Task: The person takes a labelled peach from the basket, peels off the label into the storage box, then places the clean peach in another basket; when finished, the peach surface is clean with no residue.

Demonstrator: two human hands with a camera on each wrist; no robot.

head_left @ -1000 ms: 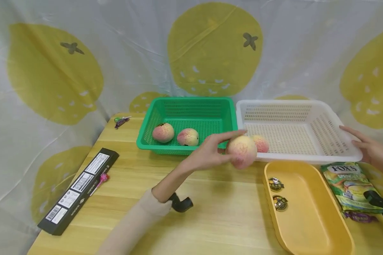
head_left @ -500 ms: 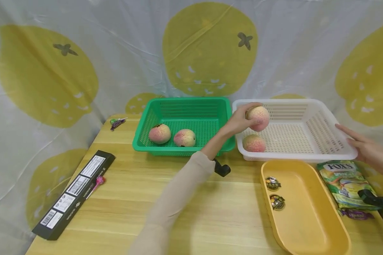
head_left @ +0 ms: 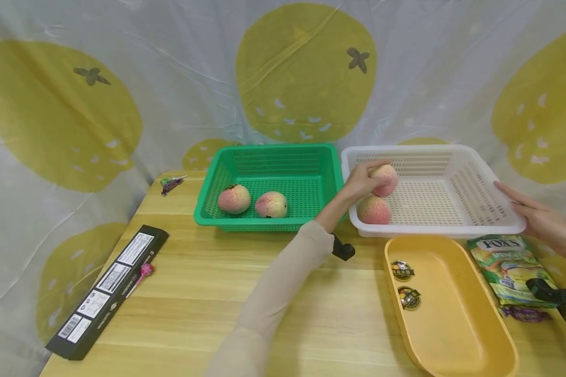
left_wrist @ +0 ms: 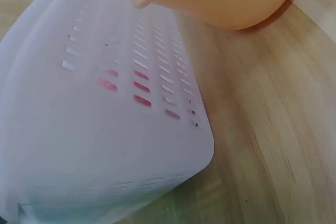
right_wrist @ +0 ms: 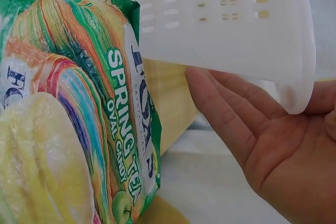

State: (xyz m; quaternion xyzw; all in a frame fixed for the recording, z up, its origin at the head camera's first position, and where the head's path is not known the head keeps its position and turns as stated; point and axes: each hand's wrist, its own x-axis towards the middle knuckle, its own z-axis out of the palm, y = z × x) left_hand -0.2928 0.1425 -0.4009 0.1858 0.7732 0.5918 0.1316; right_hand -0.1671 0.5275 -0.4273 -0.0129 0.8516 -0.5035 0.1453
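Observation:
My left hand (head_left: 361, 181) reaches over the near left side of the white basket (head_left: 438, 230) and holds a pink-and-yellow peach (head_left: 387, 181) inside it. A second peach (head_left: 374, 211) lies just in front, in the near left corner. The left wrist view has only the white basket's outer wall (left_wrist: 94, 135), pink showing through its slots; the hand is out of that picture. At the basket's right end my right hand (right_wrist: 283, 150) grips the rim, thumb to one side and fingers along the outside. Two more peaches (head_left: 234, 199) sit in the green basket (head_left: 269, 222) alongside.
A yellow tray (head_left: 453, 309) stands before the white basket, with a green candy bag (head_left: 511, 269) and purple-wrapped candy (head_left: 527, 314) to its right. On the left lie a long black box (head_left: 108, 293), a pink lollipop (head_left: 146, 269) and small candies (head_left: 172, 184).
My left hand has carried the peach rightward from in front of the baskets, over the rim and down into the white basket. The right hand stays at its rim.

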